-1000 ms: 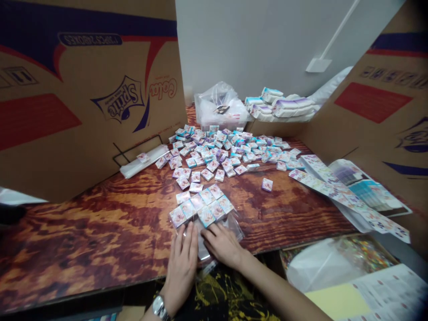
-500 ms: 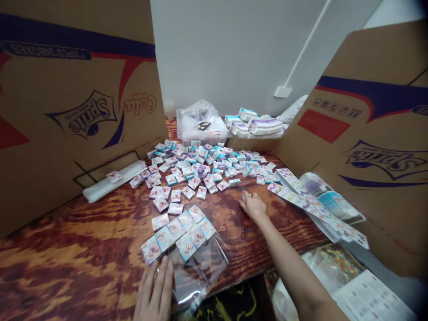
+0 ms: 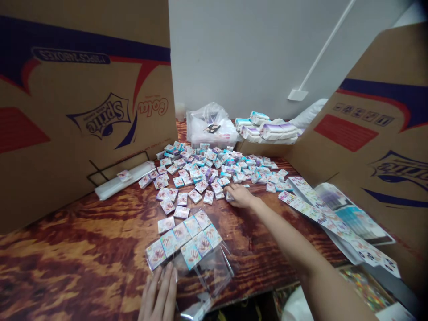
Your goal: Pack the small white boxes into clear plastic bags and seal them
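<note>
About ten packets (image 3: 182,238) are laid in rows on a clear bag (image 3: 214,276), just beyond the open left fingers (image 3: 160,290); a large pile (image 3: 200,165) is left farther off, where a packet (image 3: 228,195) is grasped by the right fingers (image 3: 238,192).

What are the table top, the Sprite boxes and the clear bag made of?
The table top looks like varnished plywood: glossy, with swirling grain. The Sprite boxes seem to be printed cardboard, matte. The clear bag looks like thin plastic film, shiny and creased.
</note>
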`<state>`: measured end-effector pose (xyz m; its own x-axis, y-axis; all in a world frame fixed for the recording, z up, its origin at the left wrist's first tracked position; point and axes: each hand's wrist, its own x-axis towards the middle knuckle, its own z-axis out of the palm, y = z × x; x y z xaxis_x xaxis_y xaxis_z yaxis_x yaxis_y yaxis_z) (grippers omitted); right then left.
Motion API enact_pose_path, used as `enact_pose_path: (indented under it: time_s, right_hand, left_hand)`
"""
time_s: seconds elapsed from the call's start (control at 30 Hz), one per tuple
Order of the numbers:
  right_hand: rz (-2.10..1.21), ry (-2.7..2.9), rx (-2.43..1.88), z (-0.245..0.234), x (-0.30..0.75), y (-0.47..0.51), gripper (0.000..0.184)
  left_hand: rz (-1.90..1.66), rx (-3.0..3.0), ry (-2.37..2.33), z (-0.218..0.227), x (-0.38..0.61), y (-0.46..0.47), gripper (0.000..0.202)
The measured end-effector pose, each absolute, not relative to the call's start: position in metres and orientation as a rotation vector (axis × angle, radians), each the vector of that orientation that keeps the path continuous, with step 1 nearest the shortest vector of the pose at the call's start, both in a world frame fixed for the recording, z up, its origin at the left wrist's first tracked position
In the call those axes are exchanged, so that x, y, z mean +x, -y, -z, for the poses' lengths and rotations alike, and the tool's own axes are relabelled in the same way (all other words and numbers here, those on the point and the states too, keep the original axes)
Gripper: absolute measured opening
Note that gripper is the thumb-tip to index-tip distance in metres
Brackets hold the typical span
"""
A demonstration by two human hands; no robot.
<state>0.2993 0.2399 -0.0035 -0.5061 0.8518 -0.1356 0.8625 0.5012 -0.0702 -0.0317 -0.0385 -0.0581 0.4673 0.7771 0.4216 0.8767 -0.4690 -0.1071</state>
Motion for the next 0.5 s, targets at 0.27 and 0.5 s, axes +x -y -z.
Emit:
enact_pose_path:
  time_s: [0.27,0.5]
  right_hand:
    - [0.173,-2.442,2.011,-0.013,0.251,-0.245,0.045]
    - [0.23,-2.245,2.191,-0.01,0.206,-0.248,0.047]
  left_hand:
    - [0.578,-2.428,1.572,0.054,-0.023,0.041,0.063]
    - [0.507,-2.409,1.516,0.045,-0.024,0.042,0.064]
